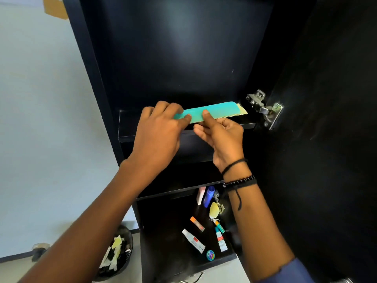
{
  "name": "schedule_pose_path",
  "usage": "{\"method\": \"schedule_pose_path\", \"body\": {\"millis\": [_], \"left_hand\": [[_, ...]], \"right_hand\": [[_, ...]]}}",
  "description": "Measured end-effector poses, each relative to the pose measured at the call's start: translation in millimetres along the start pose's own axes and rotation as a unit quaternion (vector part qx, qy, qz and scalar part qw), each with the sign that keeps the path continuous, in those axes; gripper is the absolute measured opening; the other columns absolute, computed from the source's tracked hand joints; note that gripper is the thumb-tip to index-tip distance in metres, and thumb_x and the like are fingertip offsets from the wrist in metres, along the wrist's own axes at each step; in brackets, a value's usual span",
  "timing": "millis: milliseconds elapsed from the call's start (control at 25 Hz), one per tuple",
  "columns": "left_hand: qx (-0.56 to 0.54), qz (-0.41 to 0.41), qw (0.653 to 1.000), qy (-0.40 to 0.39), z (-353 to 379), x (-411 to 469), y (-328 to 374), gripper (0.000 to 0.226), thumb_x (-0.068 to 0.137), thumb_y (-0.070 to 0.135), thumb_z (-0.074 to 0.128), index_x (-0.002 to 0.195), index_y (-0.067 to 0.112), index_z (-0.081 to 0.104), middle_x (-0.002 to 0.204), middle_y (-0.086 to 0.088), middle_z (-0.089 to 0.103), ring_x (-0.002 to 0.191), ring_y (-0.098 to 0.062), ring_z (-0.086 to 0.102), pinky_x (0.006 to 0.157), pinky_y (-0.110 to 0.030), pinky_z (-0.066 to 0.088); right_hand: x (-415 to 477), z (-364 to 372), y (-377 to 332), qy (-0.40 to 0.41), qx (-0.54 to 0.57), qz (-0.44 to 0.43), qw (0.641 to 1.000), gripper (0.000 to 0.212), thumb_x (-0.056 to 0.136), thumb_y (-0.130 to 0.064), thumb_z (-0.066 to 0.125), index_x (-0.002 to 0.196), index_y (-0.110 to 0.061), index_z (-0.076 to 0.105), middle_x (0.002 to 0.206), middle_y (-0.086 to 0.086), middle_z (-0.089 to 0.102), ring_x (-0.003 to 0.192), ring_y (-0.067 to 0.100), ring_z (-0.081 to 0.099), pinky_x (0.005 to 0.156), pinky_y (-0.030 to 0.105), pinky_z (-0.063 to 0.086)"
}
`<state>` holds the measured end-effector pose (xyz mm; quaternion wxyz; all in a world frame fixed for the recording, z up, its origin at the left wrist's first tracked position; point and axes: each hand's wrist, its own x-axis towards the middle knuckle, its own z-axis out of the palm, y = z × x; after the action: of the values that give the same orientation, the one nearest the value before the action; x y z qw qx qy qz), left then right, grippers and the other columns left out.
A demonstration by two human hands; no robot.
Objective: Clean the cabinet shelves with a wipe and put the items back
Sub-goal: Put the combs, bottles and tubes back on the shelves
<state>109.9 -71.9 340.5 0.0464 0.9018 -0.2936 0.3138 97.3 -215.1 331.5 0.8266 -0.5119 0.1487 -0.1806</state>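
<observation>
A long teal pack (217, 112) with a serrated edge and a pale yellow layer under it lies along the front of an upper shelf (130, 137) in the black cabinet. My left hand (159, 131) pinches its left end. My right hand (221, 137) holds its middle, thumb on top and fingers beneath. The lowest shelf (163, 237) carries several small items: a blue bottle (209, 196), a pink tube (201, 195), a white tube (193, 241), an orange-capped stick (197, 223), a teal-capped tube (221, 241), a yellow key fob (214, 210) and a round teal tin (210, 255).
The open cabinet door (326, 119) stands at the right on a metal hinge (265, 109). A dark bin (117, 256) with crumpled paper scraps sits on the floor at the lower left beside a pale wall (40, 119). A middle shelf (175, 188) lies between.
</observation>
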Motion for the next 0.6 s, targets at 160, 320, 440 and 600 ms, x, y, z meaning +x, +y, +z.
{"method": "schedule_pose_path", "body": {"millis": [160, 320, 440, 600], "left_hand": [[-0.001, -0.054, 0.996, -0.072, 11.9, 31.6, -8.5, 0.033, 0.097, 0.02, 0.048, 0.127, 0.026, 0.058, 0.119, -0.004, 0.054, 0.103, -0.027, 0.049, 0.077, -0.037, 0.044], [-0.059, -0.089, 0.984, -0.143, 20.5, 41.7, -18.1, 0.035, 0.096, 0.029, 0.05, 0.13, 0.021, 0.057, 0.123, -0.009, 0.05, 0.105, -0.029, 0.049, 0.08, -0.043, 0.05], [-0.102, -0.097, 0.982, -0.124, 24.3, 35.9, -19.7, 0.037, 0.095, 0.032, 0.052, 0.129, 0.02, 0.058, 0.125, -0.008, 0.05, 0.109, -0.028, 0.047, 0.084, -0.044, 0.049], [-0.166, -0.084, 0.982, -0.027, 25.9, 17.3, -9.1, 0.034, 0.095, 0.03, 0.053, 0.126, 0.019, 0.061, 0.122, -0.005, 0.054, 0.108, -0.026, 0.048, 0.082, -0.043, 0.048]], "right_hand": [[25.6, 3.1, -9.0, -0.01, -0.104, 0.027, 0.994, 0.02, 0.086, -0.014, 0.069, 0.089, 0.005, 0.066, 0.066, 0.01, 0.07, 0.051, 0.012, 0.068, 0.051, 0.02, 0.057], [36.3, -5.1, -9.6, -0.003, -0.153, 0.032, 0.988, 0.026, 0.088, -0.013, 0.067, 0.097, 0.012, 0.064, 0.049, 0.003, 0.068, 0.043, 0.012, 0.065, 0.043, 0.019, 0.052], [32.8, -11.2, -6.7, -0.014, -0.149, 0.004, 0.989, 0.026, 0.087, -0.014, 0.068, 0.099, 0.01, 0.064, 0.054, 0.005, 0.069, 0.046, 0.014, 0.066, 0.045, 0.02, 0.053], [20.1, -24.5, 3.8, -0.035, -0.128, -0.026, 0.991, 0.014, 0.087, -0.015, 0.068, 0.092, -0.002, 0.066, 0.06, 0.008, 0.071, 0.05, 0.015, 0.067, 0.047, 0.022, 0.054]]}}
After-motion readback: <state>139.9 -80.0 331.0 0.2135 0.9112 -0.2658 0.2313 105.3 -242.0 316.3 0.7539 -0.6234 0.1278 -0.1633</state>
